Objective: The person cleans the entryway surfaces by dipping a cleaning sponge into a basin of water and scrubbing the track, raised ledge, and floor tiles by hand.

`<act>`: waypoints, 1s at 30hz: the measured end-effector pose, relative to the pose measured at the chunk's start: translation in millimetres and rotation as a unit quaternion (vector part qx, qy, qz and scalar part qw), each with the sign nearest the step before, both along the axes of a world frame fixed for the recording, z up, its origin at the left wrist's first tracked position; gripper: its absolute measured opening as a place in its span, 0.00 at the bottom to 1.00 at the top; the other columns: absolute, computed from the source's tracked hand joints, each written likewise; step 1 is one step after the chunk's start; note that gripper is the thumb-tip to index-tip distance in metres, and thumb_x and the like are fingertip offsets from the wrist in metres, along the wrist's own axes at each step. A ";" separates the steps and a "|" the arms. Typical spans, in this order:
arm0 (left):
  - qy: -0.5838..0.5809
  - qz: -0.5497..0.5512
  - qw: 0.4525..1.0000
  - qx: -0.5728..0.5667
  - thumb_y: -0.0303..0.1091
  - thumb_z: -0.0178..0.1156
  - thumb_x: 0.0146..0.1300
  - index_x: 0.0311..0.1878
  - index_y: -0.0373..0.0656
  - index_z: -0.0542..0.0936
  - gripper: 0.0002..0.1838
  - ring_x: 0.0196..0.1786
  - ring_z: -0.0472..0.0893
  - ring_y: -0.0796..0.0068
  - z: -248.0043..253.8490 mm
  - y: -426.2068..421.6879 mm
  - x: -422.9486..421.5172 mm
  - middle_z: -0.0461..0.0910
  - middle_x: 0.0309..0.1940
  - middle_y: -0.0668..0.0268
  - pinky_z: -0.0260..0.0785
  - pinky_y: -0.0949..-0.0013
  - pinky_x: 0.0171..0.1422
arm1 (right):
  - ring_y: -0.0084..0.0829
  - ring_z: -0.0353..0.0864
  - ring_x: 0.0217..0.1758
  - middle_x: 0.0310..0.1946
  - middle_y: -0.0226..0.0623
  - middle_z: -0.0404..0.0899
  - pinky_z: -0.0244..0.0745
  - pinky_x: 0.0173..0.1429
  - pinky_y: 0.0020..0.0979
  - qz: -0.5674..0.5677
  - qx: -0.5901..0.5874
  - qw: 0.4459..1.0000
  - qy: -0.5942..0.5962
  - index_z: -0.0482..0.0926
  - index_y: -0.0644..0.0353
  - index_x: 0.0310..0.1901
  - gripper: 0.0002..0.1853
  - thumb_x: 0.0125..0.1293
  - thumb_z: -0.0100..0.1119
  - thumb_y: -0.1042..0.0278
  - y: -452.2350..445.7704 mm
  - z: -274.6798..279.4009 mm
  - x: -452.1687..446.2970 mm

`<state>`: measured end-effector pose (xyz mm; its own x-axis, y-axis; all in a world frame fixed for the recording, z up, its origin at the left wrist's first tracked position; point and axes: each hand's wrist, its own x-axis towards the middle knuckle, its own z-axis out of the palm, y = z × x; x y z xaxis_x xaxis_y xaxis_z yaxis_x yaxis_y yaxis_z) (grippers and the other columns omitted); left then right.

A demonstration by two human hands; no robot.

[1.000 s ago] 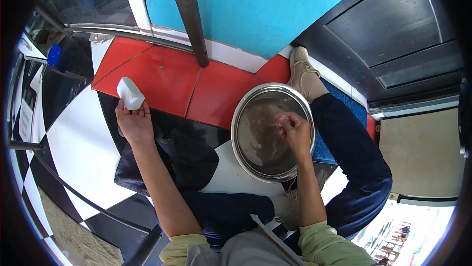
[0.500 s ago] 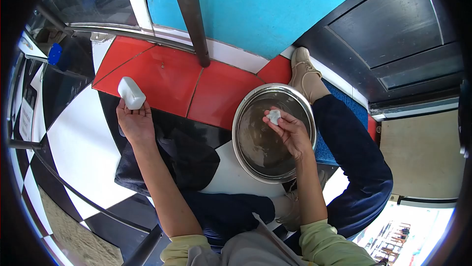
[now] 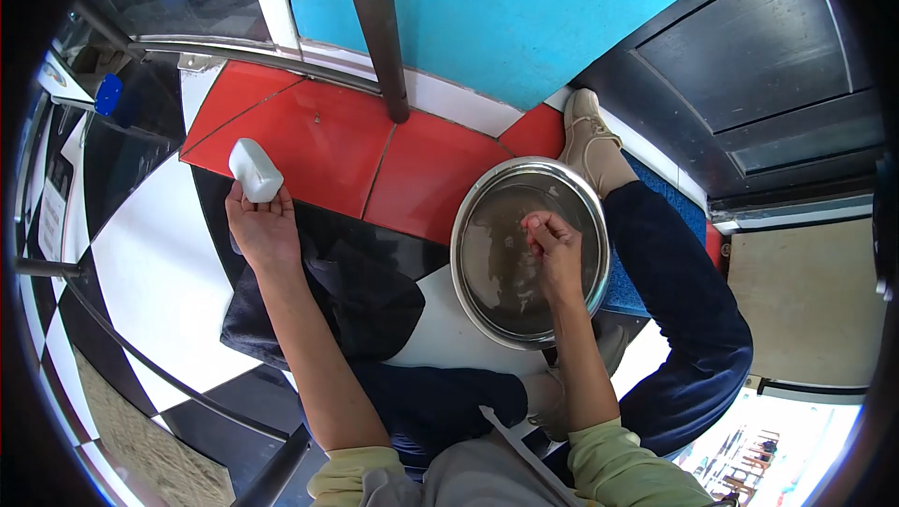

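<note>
Over the basin (image 3: pixel 458 259), right hand (image 3: pixel 558 259) curled closed
Can't tell what's inside, tbh; left hand (image 3: pixel 266 234) loosely grips a white container (image 3: pixel 254 171)

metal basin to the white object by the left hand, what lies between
In the head view, only bare red tiles split by a dark seam lie between the metal basin and white object.

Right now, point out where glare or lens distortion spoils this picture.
Head view: the lens bows the checkered floor and the corners fall to black; head view: the lower-right background is washed out; head view: bright glints line the rim of the metal basin.
</note>
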<state>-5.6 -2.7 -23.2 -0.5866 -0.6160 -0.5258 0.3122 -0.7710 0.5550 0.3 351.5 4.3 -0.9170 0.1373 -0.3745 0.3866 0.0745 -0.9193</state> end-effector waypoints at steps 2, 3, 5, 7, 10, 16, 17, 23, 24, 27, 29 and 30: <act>0.006 -0.004 1.000 0.007 0.45 0.56 0.65 0.59 0.36 0.66 0.27 0.54 0.71 0.65 -0.1 -0.1 0.5 0.68 0.54 0.58 0.66 0.63 0.61 | 0.14 0.69 0.24 0.26 0.25 0.76 0.61 0.31 0.16 -0.019 -0.020 0.999 -0.024 0.82 0.60 0.40 0.07 0.66 0.61 0.67 4.9 -17.3 -0.4; 0.010 -0.006 1.000 0.010 0.45 0.56 0.65 0.59 0.37 0.66 0.27 0.54 0.71 0.66 0.2 -0.4 0.0 0.68 0.54 0.58 0.66 0.63 0.61 | 0.15 0.70 0.25 0.27 0.26 0.77 0.63 0.31 0.17 -0.027 -0.063 0.997 -0.037 0.81 0.61 0.42 0.08 0.66 0.60 0.68 10.6 -25.8 -0.3; 0.002 0.000 1.000 0.003 0.46 0.55 0.65 0.59 0.37 0.66 0.26 0.54 0.71 0.65 4.0 1.5 -1.6 0.68 0.54 0.59 0.65 0.63 0.61 | 0.17 0.72 0.27 0.30 0.29 0.79 0.66 0.33 0.18 -0.037 -0.152 0.986 -0.064 0.80 0.64 0.45 0.10 0.66 0.59 0.69 18.6 -39.5 -2.7; -0.004 0.005 1.000 -0.004 0.45 0.55 0.65 0.60 0.37 0.66 0.27 0.55 0.71 0.64 3.3 0.4 1.1 0.68 0.55 0.58 0.66 0.62 0.61 | 0.19 0.75 0.30 0.34 0.33 0.80 0.69 0.36 0.19 -0.044 -0.166 0.984 -0.045 0.79 0.67 0.48 0.11 0.67 0.58 0.72 10.7 -26.5 -2.0; 0.007 0.003 1.000 -0.007 0.45 0.56 0.64 0.60 0.36 0.65 0.28 0.56 0.72 0.62 -0.8 0.3 0.7 0.68 0.55 0.58 0.68 0.60 0.60 | 0.21 0.77 0.33 0.38 0.37 0.80 0.73 0.39 0.20 -0.063 -0.178 0.982 -0.026 0.77 0.69 0.52 0.13 0.67 0.56 0.74 -2.8 15.7 -3.7; 0.012 0.003 1.000 -0.001 0.45 0.56 0.64 0.60 0.36 0.65 0.28 0.55 0.72 0.63 -1.8 -0.7 0.6 0.68 0.54 0.59 0.68 0.61 0.59 | 0.20 0.76 0.31 0.36 0.35 0.81 0.71 0.36 0.20 -0.011 -0.064 0.995 0.081 0.77 0.67 0.53 0.13 0.69 0.54 0.74 -8.5 68.5 -9.3; 0.009 0.005 1.000 -0.002 0.45 0.56 0.64 0.60 0.36 0.65 0.28 0.55 0.72 0.64 -1.0 -0.1 0.5 0.68 0.54 0.58 0.68 0.62 0.59 | 0.20 0.76 0.30 0.35 0.35 0.81 0.70 0.35 0.20 -0.014 -0.032 0.994 0.100 0.78 0.66 0.52 0.13 0.69 0.54 0.74 -10.6 72.3 -10.1; 0.016 0.007 1.000 0.003 0.45 0.56 0.64 0.59 0.36 0.65 0.27 0.55 0.72 0.64 -2.9 -0.8 1.0 0.68 0.54 0.58 0.67 0.62 0.60 | 0.25 0.75 0.29 0.31 0.37 0.80 0.70 0.36 0.25 0.035 0.291 0.932 0.215 0.81 0.64 0.44 0.08 0.70 0.54 0.73 -14.0 36.2 -5.4; 0.018 0.007 1.000 0.003 0.45 0.56 0.65 0.59 0.37 0.65 0.27 0.55 0.72 0.63 -3.5 -0.7 1.1 0.68 0.54 0.58 0.67 0.62 0.60 | 0.26 0.76 0.29 0.30 0.38 0.80 0.71 0.37 0.26 0.045 0.328 0.909 0.251 0.81 0.65 0.42 0.07 0.70 0.54 0.72 -11.7 22.0 -4.4; 0.012 0.001 1.000 0.011 0.45 0.54 0.66 0.59 0.38 0.66 0.25 0.56 0.71 0.66 1.7 1.2 1.1 0.69 0.55 0.60 0.65 0.63 0.62 | 0.27 0.78 0.32 0.30 0.39 0.79 0.72 0.39 0.28 0.062 0.336 0.916 0.210 0.80 0.65 0.40 0.07 0.69 0.54 0.71 -9.4 -2.2 0.9; 0.007 0.008 1.000 0.005 0.45 0.54 0.66 0.59 0.38 0.67 0.25 0.55 0.71 0.66 6.9 4.4 0.8 0.69 0.54 0.60 0.65 0.64 0.62 | 0.27 0.79 0.34 0.32 0.37 0.81 0.72 0.39 0.28 0.095 0.254 0.958 0.093 0.81 0.64 0.41 0.07 0.69 0.55 0.71 -4.1 -14.0 2.4; 0.005 0.012 1.000 0.002 0.45 0.54 0.66 0.59 0.38 0.67 0.25 0.55 0.72 0.66 9.0 4.8 0.9 0.70 0.54 0.60 0.65 0.64 0.62 | 0.27 0.80 0.35 0.34 0.37 0.82 0.72 0.39 0.27 0.120 0.184 0.975 0.010 0.81 0.64 0.43 0.08 0.69 0.55 0.71 0.5 -14.7 0.9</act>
<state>-4.7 2.1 -14.2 -0.5765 -0.6283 -0.5223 0.3364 -0.7651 0.5491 1.2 352.0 -10.4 -0.9461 0.0390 -0.3216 0.2990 0.4872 -0.8205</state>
